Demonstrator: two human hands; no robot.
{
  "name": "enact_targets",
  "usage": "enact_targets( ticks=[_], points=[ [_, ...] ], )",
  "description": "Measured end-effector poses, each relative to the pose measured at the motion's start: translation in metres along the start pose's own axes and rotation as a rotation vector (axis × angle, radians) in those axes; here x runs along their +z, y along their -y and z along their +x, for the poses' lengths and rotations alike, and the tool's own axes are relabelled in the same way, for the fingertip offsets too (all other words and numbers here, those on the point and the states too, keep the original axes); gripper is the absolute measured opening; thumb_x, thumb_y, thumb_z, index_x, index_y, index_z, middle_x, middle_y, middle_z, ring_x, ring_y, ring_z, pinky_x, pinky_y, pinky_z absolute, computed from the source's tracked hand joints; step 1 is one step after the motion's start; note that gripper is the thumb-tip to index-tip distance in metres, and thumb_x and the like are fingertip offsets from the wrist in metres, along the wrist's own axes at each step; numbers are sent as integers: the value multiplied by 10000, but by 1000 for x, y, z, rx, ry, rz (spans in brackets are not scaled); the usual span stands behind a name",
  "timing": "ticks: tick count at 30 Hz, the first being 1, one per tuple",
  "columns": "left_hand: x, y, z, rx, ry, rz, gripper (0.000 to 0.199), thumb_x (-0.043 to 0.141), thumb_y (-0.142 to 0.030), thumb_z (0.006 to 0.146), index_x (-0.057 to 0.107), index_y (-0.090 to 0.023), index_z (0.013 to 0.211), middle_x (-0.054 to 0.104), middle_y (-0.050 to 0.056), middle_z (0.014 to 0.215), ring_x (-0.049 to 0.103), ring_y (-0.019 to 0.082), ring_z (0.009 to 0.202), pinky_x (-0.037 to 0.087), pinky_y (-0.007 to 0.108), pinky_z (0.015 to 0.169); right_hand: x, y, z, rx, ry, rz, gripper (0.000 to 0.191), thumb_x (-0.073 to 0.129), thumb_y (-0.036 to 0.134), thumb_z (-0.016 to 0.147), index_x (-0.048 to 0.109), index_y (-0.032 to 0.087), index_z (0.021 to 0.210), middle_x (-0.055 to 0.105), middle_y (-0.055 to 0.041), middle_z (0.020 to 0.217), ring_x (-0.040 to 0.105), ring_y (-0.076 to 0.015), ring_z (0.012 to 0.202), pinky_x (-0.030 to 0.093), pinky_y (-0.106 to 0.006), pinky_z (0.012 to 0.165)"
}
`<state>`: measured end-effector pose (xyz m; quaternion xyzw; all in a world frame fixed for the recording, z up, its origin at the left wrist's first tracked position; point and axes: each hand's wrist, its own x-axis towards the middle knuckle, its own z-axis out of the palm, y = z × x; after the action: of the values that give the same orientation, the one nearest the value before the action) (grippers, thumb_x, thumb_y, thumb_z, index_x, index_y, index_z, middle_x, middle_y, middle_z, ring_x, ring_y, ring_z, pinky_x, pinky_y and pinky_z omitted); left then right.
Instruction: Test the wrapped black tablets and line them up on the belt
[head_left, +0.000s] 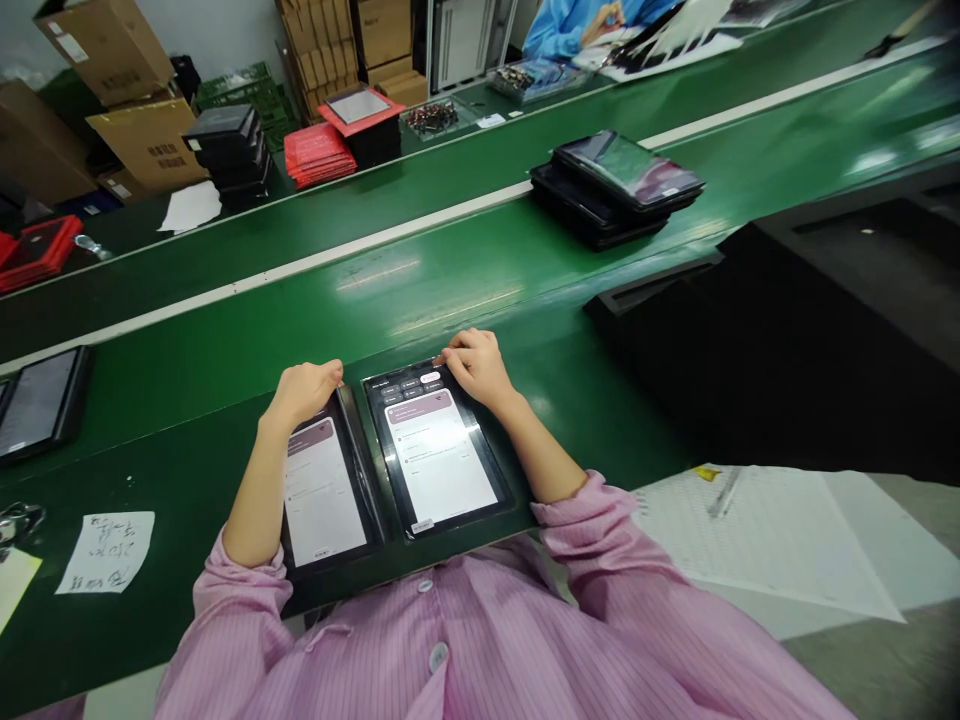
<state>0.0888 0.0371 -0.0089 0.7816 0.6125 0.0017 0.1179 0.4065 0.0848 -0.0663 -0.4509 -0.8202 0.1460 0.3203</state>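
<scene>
Two lit tablets lie side by side in front of me at the bench edge. The left tablet (322,500) appears to rest on another dark slab, its screen white with a mauve banner. My left hand (309,393) is closed over its top edge, with most fingertips hidden. The right tablet (442,455) shows a similar white page with a row of small buttons above it. At its top right corner, my right hand (478,368) has curled fingers and the thumb on the edge. What the fingertips press there is too small to tell.
Stacked tablets (615,185) sit on the green belt (300,290); another tablet (37,405) lies far left. A handwritten note (106,552) is on the bench. A large black object (810,340) and paper sheets (780,540) are at right. Opposite, a person in blue (559,30) sits.
</scene>
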Motion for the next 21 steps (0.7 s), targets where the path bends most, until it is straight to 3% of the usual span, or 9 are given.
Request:
enact_targets(
  ticks=[5,9,12,14,16,21],
  points=[
    [-5,-3,-2,-18,86,27,651,108,-532,1028,702,-267,1027,763,42,871,701,279,866,437,332,694,1,-1,3,160,34,-13,389,377,338,1028,736,198,970,684,-96,924,608,-259,934,392,-381,829],
    [-11,-11,-7,4,88,-81,633,167,-502,1034,726,-234,1162,729,62,1216,655,282,1132,479,383,913,-2,1,5,406,134,-60,349,429,383,1016,678,193,863,715,-99,833,627,-249,769,364,-331,651],
    [-10,-14,-12,121,104,-156,634,171,-516,1040,671,-212,1283,636,82,1382,546,269,1308,330,469,1151,-5,9,4,455,184,-112,400,431,415,1020,652,210,757,714,-99,767,630,-247,705,318,-330,594],
    [-4,-15,-14,147,176,-179,600,177,-503,1045,622,-235,1344,596,78,1430,482,256,1373,181,544,1220,-5,15,2,444,186,-157,408,428,419,1022,655,209,756,723,-114,796,644,-256,726,323,-336,602],
    [4,-18,-14,134,252,-188,576,197,-500,1044,652,-252,1296,561,75,1463,415,254,1424,105,586,1229,-3,22,0,418,172,-201,423,411,427,1028,667,202,776,728,-134,839,655,-267,760,351,-345,634],
    [15,-27,-13,158,310,-164,643,207,-498,1033,757,-212,861,497,83,1506,309,281,1479,0,621,1225,3,27,-4,357,122,-186,492,335,425,1042,690,189,797,712,-149,865,649,-270,819,425,-364,733]
  ],
)
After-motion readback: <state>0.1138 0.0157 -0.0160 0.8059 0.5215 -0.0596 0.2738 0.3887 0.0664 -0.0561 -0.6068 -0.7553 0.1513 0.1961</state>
